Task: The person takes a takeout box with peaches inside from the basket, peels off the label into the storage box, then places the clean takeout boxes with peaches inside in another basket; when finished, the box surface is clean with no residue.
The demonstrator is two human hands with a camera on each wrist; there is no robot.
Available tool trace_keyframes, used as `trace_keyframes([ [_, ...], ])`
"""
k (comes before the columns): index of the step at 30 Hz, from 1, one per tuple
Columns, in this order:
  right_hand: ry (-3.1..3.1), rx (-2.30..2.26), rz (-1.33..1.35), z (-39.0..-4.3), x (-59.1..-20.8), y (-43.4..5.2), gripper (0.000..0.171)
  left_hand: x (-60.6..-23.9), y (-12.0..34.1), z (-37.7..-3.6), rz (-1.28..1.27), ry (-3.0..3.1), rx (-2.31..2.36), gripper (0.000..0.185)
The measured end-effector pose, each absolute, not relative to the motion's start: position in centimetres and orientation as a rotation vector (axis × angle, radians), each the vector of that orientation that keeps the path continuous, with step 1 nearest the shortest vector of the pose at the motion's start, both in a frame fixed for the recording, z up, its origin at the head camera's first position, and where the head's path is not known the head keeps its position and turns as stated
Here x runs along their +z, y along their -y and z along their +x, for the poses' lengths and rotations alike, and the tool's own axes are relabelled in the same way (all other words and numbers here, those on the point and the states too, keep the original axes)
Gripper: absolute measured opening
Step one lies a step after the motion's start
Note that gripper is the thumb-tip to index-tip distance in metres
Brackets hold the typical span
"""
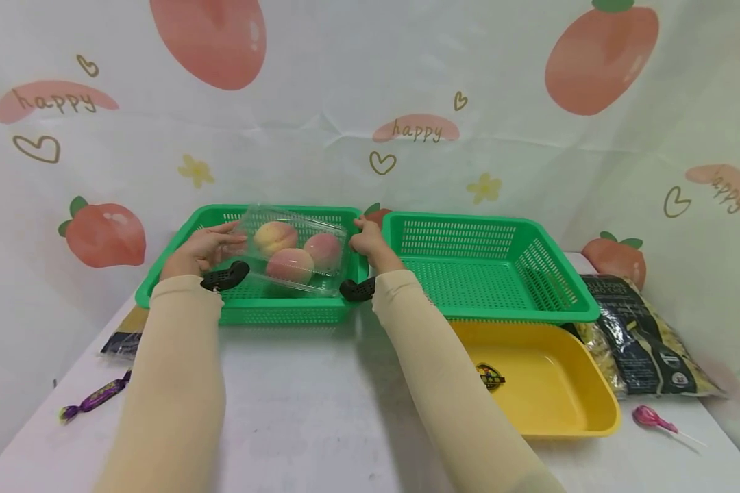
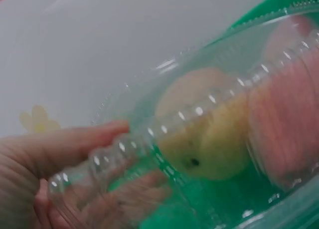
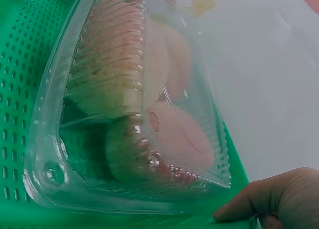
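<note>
Peaches, three of them, are seen inside a clear clamshell box [image 1: 296, 252] that is held over the left green basket [image 1: 179, 274], its long axis running left to right and its lid tilted toward the camera. The box's left end is gripped by the left hand [image 1: 205, 248], fingers curled round the rim; the right hand [image 1: 370, 241] is seen at the box's right end, fingers curled on the basket's edge. A white counter [image 1: 308, 397] carries a second green basket [image 1: 487, 267], a yellow tray [image 1: 549, 390], snack bags and sweets before a peach-printed backdrop.
</note>
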State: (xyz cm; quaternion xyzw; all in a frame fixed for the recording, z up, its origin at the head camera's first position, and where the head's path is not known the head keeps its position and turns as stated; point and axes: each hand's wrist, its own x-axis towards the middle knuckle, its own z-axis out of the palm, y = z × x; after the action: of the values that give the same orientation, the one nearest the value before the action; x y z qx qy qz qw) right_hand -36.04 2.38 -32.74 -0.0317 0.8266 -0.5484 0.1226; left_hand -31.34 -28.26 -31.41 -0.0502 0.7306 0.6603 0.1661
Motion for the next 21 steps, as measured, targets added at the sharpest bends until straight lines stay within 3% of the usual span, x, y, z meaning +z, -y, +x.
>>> trace_keyframes([
  [8, -2.419, -1.591, -0.108, -36.0, -32.8, -2.4, 0.068, -32.4, 28.2, -31.0, -0.143, -2.216, 1.705, 0.064],
  [21, -2.411, -1.577, -0.102, -36.4, -33.0, -2.7, 0.067, -33.5, 27.4, -32.2, 0.067, -2.235, 1.299, 0.076],
])
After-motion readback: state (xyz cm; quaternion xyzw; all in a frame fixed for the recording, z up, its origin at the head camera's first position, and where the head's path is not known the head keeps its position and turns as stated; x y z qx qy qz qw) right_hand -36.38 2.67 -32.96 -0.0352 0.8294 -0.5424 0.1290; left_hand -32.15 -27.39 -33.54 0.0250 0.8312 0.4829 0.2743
